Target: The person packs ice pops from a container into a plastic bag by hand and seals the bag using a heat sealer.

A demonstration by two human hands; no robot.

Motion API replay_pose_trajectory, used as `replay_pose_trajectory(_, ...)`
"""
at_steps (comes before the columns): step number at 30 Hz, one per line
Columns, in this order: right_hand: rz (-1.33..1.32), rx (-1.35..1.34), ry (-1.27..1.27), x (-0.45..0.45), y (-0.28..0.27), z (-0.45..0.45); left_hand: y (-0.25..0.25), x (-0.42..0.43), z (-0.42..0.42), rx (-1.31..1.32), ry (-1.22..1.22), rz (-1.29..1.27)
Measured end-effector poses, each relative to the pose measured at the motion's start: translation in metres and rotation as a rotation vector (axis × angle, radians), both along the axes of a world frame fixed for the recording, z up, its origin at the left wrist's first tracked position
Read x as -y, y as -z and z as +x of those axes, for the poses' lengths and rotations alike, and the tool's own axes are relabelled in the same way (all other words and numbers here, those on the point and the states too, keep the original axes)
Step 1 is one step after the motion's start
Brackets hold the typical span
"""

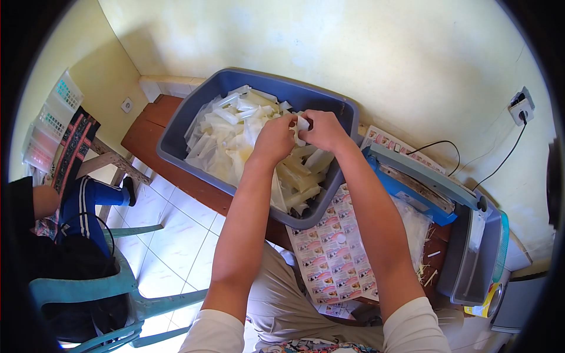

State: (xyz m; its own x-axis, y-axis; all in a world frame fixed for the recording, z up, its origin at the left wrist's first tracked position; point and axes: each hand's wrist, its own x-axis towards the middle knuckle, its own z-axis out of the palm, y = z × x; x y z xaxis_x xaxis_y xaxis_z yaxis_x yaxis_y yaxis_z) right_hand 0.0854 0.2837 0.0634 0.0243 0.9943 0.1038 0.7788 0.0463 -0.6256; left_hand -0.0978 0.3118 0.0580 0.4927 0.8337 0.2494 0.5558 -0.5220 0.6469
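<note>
A large grey plastic bin (pixel 331 104) is heaped with pale, translucent plastic packets (pixel 226 126), some of them yellowish. Over its right half, my two hands meet. Closed in a pinch, my left hand (pixel 275 139) has its fingertips at one side of a small whitish translucent packet (pixel 302 126). On the other side, the fingers of my right hand (pixel 323 130) are bent around the same packet. My fingers cover part of it, so its full shape is hidden.
A blue sealing machine (pixel 412 187) with a long grey arm lies right of the bin. Printed label sheets (pixel 326 247) cover the bench's front. A grey container (pixel 465 276) stands far right. At left, a person's leg (pixel 88 203) shows near a green chair (pixel 82 288).
</note>
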Motion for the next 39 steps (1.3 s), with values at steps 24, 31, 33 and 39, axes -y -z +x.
replay_pose_trajectory(24, 0.544, -0.531, 0.023, 0.203, -0.049, 0.015, -0.066, 0.134, 0.042, 0.812, 0.331, -0.299)
replay_pose_trajectory(31, 0.464, -0.486, 0.145, 0.311, -0.027, 0.059, -0.031, 0.211, 0.091, 0.791, 0.519, -0.508)
replay_pose_trajectory(33, 0.407, -0.406, 0.215, 0.340, -0.021, 0.069, -0.008, 0.222, 0.101, 0.751, 0.558, -0.492)
replay_pose_trajectory(39, 0.165, -0.408, 0.393, 0.410, 0.004, 0.087, 0.014, 0.270, 0.110, 0.337, 0.683, -0.346)
